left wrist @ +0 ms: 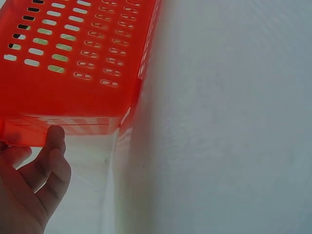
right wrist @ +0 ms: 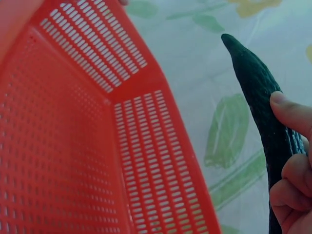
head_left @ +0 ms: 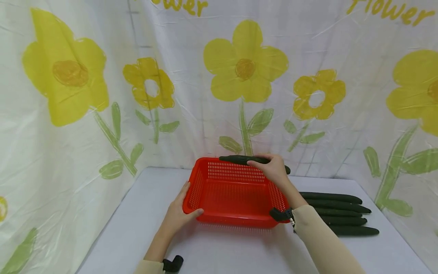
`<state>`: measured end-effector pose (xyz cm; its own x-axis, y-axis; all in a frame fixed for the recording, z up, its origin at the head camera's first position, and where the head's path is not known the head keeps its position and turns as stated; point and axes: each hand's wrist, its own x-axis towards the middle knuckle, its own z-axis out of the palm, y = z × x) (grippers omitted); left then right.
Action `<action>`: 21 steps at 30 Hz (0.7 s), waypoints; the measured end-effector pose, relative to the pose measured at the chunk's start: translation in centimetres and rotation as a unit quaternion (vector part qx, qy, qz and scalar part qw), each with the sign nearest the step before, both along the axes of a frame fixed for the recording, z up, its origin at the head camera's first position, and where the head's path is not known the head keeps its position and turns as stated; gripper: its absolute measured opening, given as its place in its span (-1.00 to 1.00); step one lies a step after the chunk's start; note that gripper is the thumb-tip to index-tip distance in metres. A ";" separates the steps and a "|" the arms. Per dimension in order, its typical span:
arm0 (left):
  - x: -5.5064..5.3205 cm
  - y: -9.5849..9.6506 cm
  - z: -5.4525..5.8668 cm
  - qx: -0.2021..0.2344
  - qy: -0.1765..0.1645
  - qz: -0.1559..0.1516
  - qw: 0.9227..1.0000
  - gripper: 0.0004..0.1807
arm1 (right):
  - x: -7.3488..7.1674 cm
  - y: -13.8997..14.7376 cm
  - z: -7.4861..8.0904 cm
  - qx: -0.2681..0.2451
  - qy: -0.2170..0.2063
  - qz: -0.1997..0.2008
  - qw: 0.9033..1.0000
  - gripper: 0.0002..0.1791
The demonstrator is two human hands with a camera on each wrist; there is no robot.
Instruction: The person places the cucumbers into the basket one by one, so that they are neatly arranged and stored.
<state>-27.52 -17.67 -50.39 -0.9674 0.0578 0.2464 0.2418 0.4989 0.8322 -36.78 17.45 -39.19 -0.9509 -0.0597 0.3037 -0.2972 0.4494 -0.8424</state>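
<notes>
A red plastic basket (head_left: pixel 236 220) with slotted walls stands in the middle of the white table, its inside bare. My left hand (head_left: pixel 178 213) holds its left rim, thumb toward the front corner. In the left wrist view, bent fingers (left wrist: pixel 57 158) lie at the rim. My right hand (head_left: pixel 272 169) grips a dark green cucumber (head_left: pixel 234 159) between thumb and fingers. This cucumber lies crosswise over the far rim in the head view. From the right wrist, the cucumber (right wrist: pixel 256 87) shows beyond the basket wall, its tapered end pointing away from the hand.
Several more cucumbers (head_left: pixel 342 209) lie side by side on the table, right of the basket and partly behind the right forearm. Behind the table (head_left: pixel 126 228) hangs a white curtain (head_left: pixel 191 125) printed with yellow flowers. Each wrist wears a black camera (head_left: pixel 280 215).
</notes>
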 end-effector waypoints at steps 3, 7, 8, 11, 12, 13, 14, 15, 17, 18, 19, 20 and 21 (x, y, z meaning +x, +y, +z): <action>-0.1 0.0 0.0 -0.001 0.001 0.001 1.000 0.22 | -0.5 -0.6 -0.1 0.007 -0.001 -0.001 1.000 -0.45; -0.2 0.0 -0.1 -0.001 0.001 0.000 1.000 0.22 | -1.1 -1.5 -0.4 0.013 0.005 0.007 1.000 -0.49; -0.2 0.0 -0.2 0.000 0.002 0.000 1.000 0.22 | -1.2 -1.6 -0.6 0.014 0.008 0.010 1.000 -0.50; -0.2 0.0 -0.3 0.000 0.002 0.000 1.000 0.21 | -1.6 -2.2 -1.3 0.014 0.011 0.011 1.000 -0.51; -0.1 0.0 -0.3 0.000 0.002 -0.001 1.000 0.21 | -1.7 -2.5 -1.5 0.013 0.010 0.012 1.000 -0.52; -0.1 0.0 -0.3 0.001 0.002 -0.001 1.000 0.21 | -1.8 -2.7 -1.7 0.011 0.006 0.012 1.000 -0.53; -0.1 0.0 -0.3 0.003 0.001 0.000 1.000 0.21 | -1.9 -2.9 -1.8 0.008 0.001 0.013 1.000 -0.53; 0.0 0.0 -0.3 0.004 0.002 0.000 1.000 0.20 | -2.0 -3.1 -2.0 0.007 -0.003 0.013 1.000 -0.53; 0.0 0.0 -0.3 0.006 0.004 0.000 1.000 0.20 | -2.2 -3.5 -2.3 -0.001 -0.018 0.014 1.000 -0.53; 0.0 0.0 -0.3 0.008 0.005 0.000 1.000 0.19 | -2.3 -3.6 -2.5 -0.005 -0.025 0.014 1.000 -0.52; -0.1 0.0 -0.3 0.008 0.008 0.000 1.000 0.19 | -2.4 -3.8 -2.7 -0.010 -0.035 0.013 0.999 -0.51; -0.1 0.0 -0.4 0.008 0.010 -0.001 1.000 0.18 | -2.5 -3.9 -2.8 -0.016 -0.043 0.012 0.999 -0.51; -0.2 0.0 -0.4 0.007 0.012 -0.002 1.000 0.18 | -2.5 -3.9 -2.9 -0.021 -0.052 0.010 0.998 -0.51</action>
<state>-27.69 -17.65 -50.77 -0.9608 0.0575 0.2713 0.2644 0.4855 0.8333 -39.33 13.51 -42.13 -0.9760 -0.0689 0.2065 -0.2165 0.4086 -0.8867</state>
